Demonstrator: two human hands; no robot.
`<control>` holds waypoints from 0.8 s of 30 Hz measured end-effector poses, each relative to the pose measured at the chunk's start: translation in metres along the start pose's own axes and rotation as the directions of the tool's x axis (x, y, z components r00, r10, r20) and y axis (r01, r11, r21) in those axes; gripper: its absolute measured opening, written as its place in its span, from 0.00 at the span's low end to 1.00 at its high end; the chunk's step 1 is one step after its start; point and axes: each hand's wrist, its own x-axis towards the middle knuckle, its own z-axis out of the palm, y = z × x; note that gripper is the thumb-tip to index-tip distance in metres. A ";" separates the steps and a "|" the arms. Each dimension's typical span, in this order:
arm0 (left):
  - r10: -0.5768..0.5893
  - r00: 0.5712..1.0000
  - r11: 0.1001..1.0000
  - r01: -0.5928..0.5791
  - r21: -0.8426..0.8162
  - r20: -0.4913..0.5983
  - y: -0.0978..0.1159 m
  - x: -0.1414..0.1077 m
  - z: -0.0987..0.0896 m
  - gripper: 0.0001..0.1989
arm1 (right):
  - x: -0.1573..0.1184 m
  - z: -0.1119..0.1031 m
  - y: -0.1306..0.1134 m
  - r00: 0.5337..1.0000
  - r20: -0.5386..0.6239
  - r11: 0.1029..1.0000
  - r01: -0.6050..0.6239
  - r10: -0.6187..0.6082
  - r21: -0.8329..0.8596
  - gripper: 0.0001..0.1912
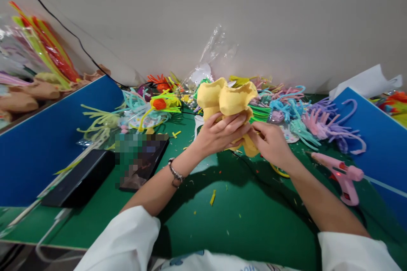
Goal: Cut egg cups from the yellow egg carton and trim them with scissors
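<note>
A yellow egg-carton piece with rounded cups (235, 99) is held up over the middle of the green table. My left hand (219, 133) lies across its near side, fingers wrapped over the cups. Against its lower right edge, my right hand (270, 142) is closed, thumb and fingers pinched at the carton. Whether a smaller item sits in that pinch is hidden. A yellow loop (280, 172) shows just below my right hand. Behind the carton are bunches of green pipe cleaners (259, 113).
A pink glue gun (341, 173) with a red light lies at right. Pastel pipe-cleaner bundles (313, 125) line the back. A phone (149, 163) and a black box (79, 178) are at left. Blue partitions (375, 135) stand on both sides. Yellow scraps (213, 197) dot the green table (241, 228).
</note>
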 end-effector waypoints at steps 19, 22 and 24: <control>-0.026 0.995 0.994 0.015 -0.109 -0.094 -0.009 0.011 -0.010 0.14 | -0.004 -0.004 -0.003 0.989 -0.007 0.971 0.146 -0.148 0.190 0.17; -0.030 0.995 0.999 0.026 -0.046 -0.091 -0.008 0.008 -0.010 0.16 | -0.004 -0.004 -0.003 0.989 -0.003 0.963 0.147 -0.150 0.228 0.18; -0.054 0.996 0.998 0.052 -0.033 -0.073 -0.006 0.007 -0.009 0.17 | -0.004 -0.004 -0.003 0.989 0.003 0.954 0.144 -0.150 0.261 0.18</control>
